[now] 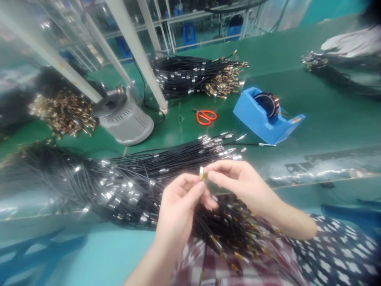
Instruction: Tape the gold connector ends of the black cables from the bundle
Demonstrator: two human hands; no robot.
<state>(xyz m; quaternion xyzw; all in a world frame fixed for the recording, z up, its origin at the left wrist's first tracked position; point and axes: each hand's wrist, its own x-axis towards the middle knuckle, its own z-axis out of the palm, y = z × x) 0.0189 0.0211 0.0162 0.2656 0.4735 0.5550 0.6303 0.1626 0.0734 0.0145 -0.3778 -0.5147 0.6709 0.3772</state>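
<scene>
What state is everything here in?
Small yellow-white piece: held
Left hand: pinching it
Right hand: grip unclear
Red-handled metal scissors: flat, blades seemingly closed
Blue plastic tape dispenser: upright, loaded
Grey plastic machine: standing, power unclear
Yellow-ended black cables beyond scissors: piled

On the green workbench (276,71) we see red-handled scissors (204,113) lying near the foot of a slanting white post (137,51). To the post's left we find a grey vented device (127,123) with a dark round top. Beyond the bench we make out blue stools (189,35); at lower right, dark cloth with white motifs (336,250).
</scene>
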